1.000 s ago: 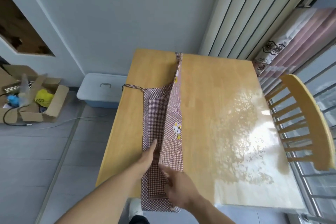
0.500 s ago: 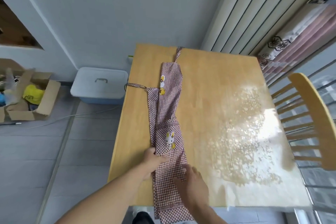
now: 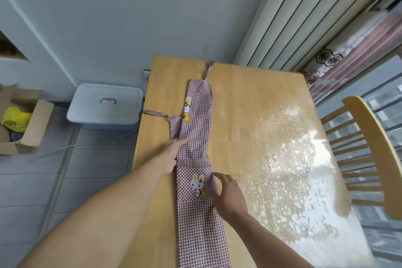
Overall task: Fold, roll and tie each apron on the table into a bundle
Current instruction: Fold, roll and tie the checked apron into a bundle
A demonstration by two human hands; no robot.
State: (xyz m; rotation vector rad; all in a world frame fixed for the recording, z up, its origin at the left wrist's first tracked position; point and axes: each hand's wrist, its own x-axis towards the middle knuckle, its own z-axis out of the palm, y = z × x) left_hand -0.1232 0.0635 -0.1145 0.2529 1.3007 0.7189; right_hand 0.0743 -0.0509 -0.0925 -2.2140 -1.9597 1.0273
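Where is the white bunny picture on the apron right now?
In the head view, one bunny patch sits low on the folded apron, just left of the right hand and below the left hand.

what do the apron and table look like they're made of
Apron: thin woven cloth, likely cotton, matte; it lies flat in soft folds with a small check print. Table: light wood with visible grain, glossy finish that mirrors the window light.

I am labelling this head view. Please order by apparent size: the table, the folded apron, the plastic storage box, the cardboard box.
1. table
2. folded apron
3. plastic storage box
4. cardboard box, partly cut off by the frame edge, so its rank against the storage box is unsure.
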